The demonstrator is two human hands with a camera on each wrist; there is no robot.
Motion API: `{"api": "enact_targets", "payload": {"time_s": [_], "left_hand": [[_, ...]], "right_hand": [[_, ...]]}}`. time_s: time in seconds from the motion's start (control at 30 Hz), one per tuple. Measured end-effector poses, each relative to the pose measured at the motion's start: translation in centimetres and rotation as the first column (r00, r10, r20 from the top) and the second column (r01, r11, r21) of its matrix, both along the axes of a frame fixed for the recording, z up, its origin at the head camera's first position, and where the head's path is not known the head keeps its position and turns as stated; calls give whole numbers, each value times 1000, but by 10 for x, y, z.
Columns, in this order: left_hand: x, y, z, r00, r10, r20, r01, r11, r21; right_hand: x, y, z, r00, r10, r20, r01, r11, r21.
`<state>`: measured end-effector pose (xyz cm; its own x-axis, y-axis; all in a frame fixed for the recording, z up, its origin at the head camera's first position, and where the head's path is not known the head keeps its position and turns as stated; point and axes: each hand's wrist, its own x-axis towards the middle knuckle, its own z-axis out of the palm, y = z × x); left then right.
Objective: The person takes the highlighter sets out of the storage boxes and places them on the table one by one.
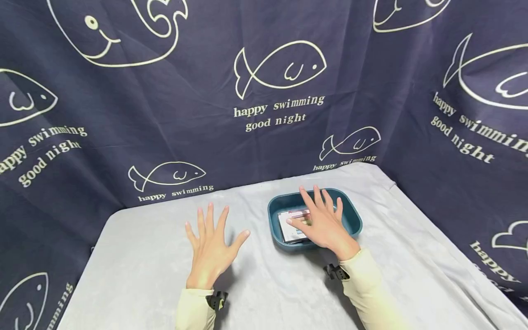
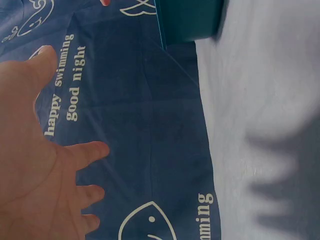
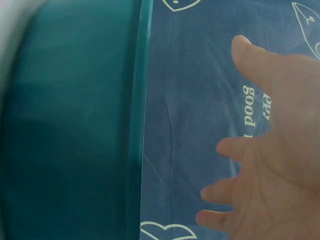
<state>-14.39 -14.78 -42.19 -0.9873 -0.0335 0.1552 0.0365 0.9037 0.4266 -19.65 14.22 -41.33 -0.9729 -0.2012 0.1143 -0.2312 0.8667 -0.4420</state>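
Note:
My left hand [image 1: 211, 250] is held over the table left of the bin, fingers spread and nothing in it. The right hand [image 1: 326, 224], also with spread fingers, is above a teal plastic bin [image 1: 274, 206] and overlaps it in the head view. Inside the bin lies a flat white rectangular item [image 1: 292, 233] with coloured print, partly hidden by the right thumb. In the right wrist view the bin's outer wall [image 3: 75, 115] fills the left side, apart from the fingers. A corner of the bin [image 2: 192, 20] also shows at the top of the left wrist view.
A table [image 1: 140, 261] covered with a pale grey cloth lies under both hands. Dark blue curtains [image 1: 198, 123] printed with fish and lettering hang behind it and at both sides. Each wrist carries a black strap mount, seen at the left wrist [image 1: 217, 300] and right wrist [image 1: 336, 272].

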Motion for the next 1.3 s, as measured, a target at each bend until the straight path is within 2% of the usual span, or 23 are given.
{"api": "enact_targets", "payload": {"time_s": [0.2, 0.33, 0.7, 0.93, 1.1, 1.3], "left_hand": [[0, 2, -8, 999, -37, 7, 37, 999, 6], [0, 4, -10, 998, -53, -21, 53, 999, 6], [-9, 20, -17, 988, -139, -71, 144, 987, 78], [-15, 33, -25, 978, -185, -101, 194, 976, 97], [-19, 40, -22, 972, -213, -104, 223, 970, 99], [-24, 49, -20, 960, -262, -98, 269, 961, 60]], "right_hand": [[-2, 12, -2, 999, 38, 9, -38, 999, 31], [-6, 20, -3, 996, 86, 1, -86, 996, 30], [-13, 39, -10, 973, 231, -26, -229, 972, 47], [-13, 49, -16, 973, 232, -11, -231, 972, 46], [-15, 54, -15, 973, 231, -25, -230, 972, 46], [-17, 62, -18, 981, 192, -33, -190, 980, 50]]}}
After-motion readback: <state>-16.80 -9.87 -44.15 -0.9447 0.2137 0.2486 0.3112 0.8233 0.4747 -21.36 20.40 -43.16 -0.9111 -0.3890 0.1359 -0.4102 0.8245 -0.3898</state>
